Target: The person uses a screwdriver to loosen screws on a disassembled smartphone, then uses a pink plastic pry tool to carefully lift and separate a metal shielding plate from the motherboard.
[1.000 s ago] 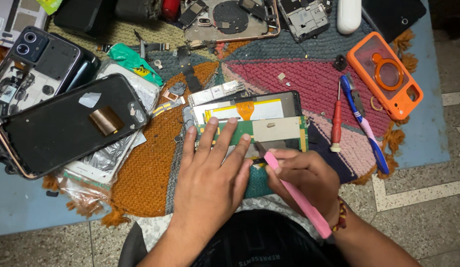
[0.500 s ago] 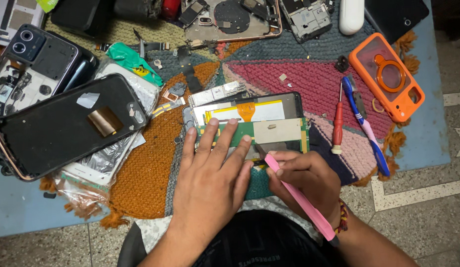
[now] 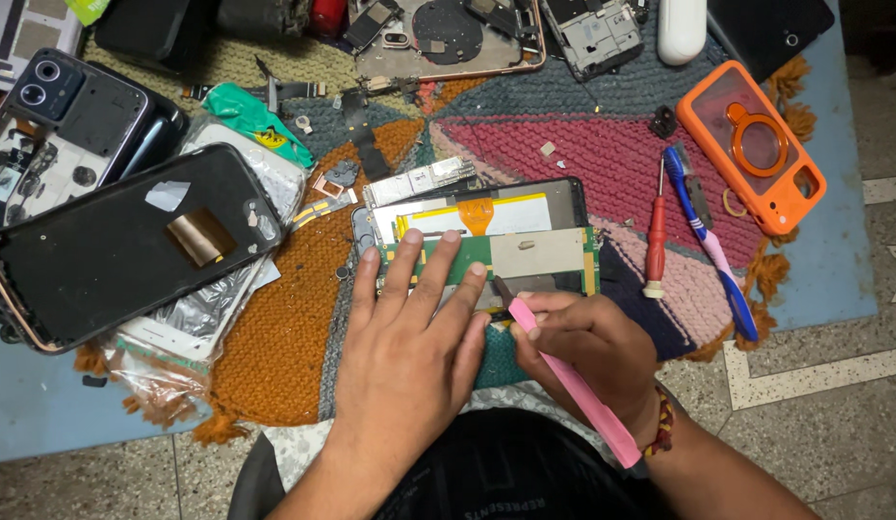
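An opened phone (image 3: 496, 226) lies on a woven mat (image 3: 583, 154), its yellow-edged battery and green circuit board exposed. My left hand (image 3: 414, 327) rests flat on the phone's lower half with fingers spread, pressing it down. My right hand (image 3: 587, 347) grips a pink-handled tool (image 3: 573, 385) like a pen. The tool's dark metal tip touches the board close to my left index finger.
A red screwdriver (image 3: 655, 236) and a blue-and-pink toothbrush (image 3: 713, 241) lie right of the phone. An orange phone case (image 3: 751, 144) sits at far right. A black back cover (image 3: 130, 246), other dismantled phones and loose parts crowd the left and top.
Both hands stay in nearly the same place. The tool tip has shifted only slightly on the board.
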